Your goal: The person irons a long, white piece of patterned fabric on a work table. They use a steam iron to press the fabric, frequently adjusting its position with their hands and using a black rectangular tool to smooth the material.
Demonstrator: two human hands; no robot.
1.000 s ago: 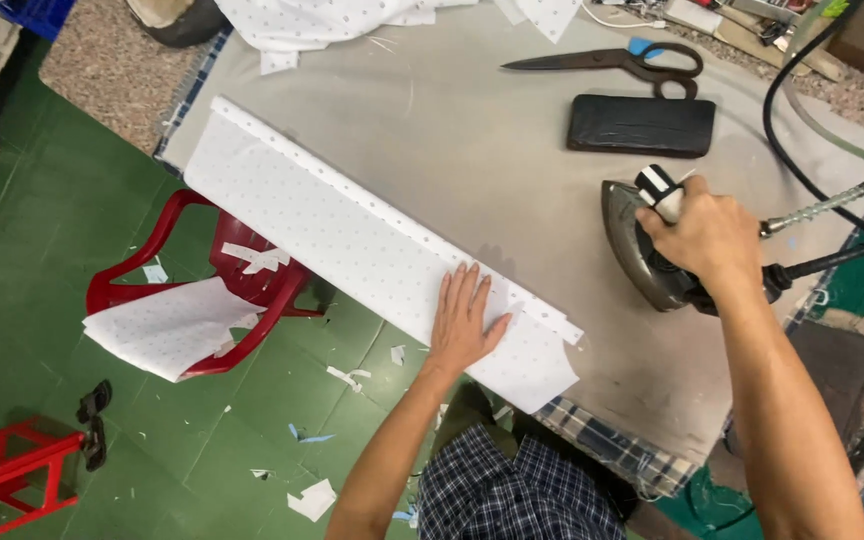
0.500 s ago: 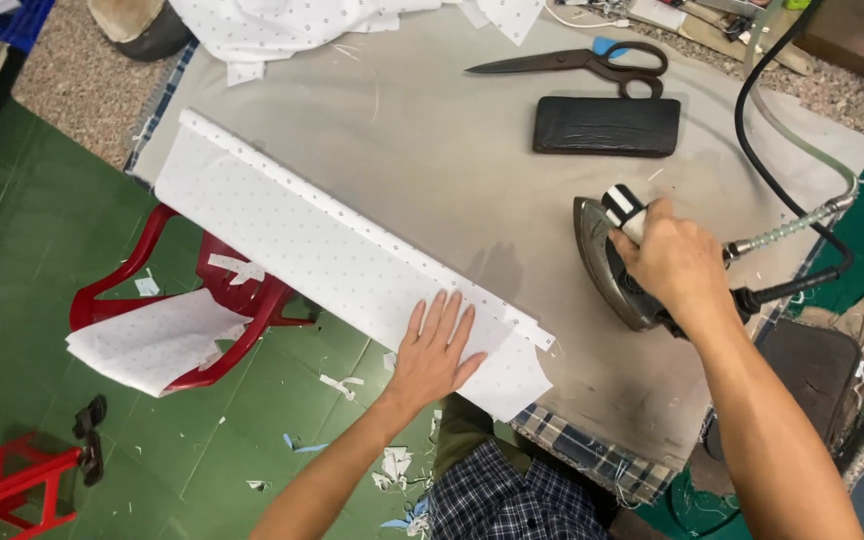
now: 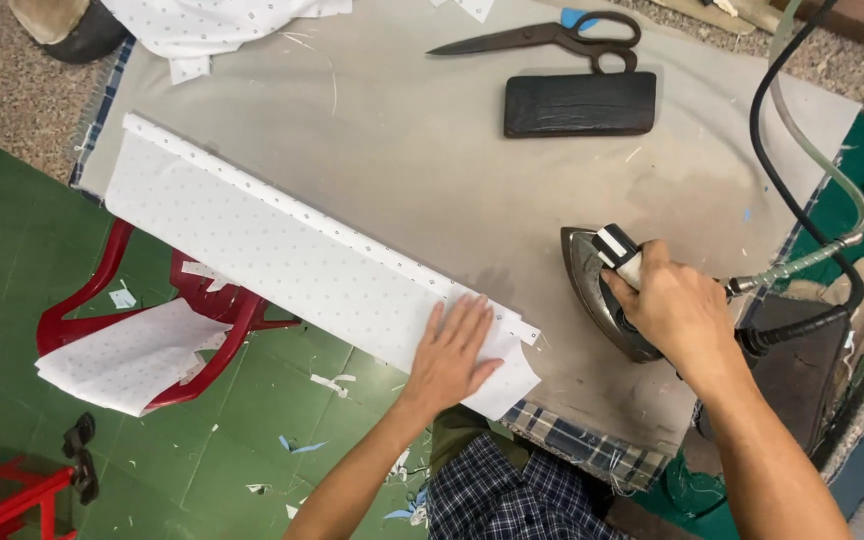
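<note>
Pressing flat, the left hand (image 3: 452,352) has slid toward the near end of the folded dotted fabric strip (image 3: 292,262) along the table (image 3: 432,170) edge. Right hand (image 3: 674,312) stays wrapped around the iron (image 3: 592,285) handle, just beside the strip's end.

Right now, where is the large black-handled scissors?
In the head view, the black-handled scissors lie at the table's far edge, just beyond the black rectangular block.
</note>
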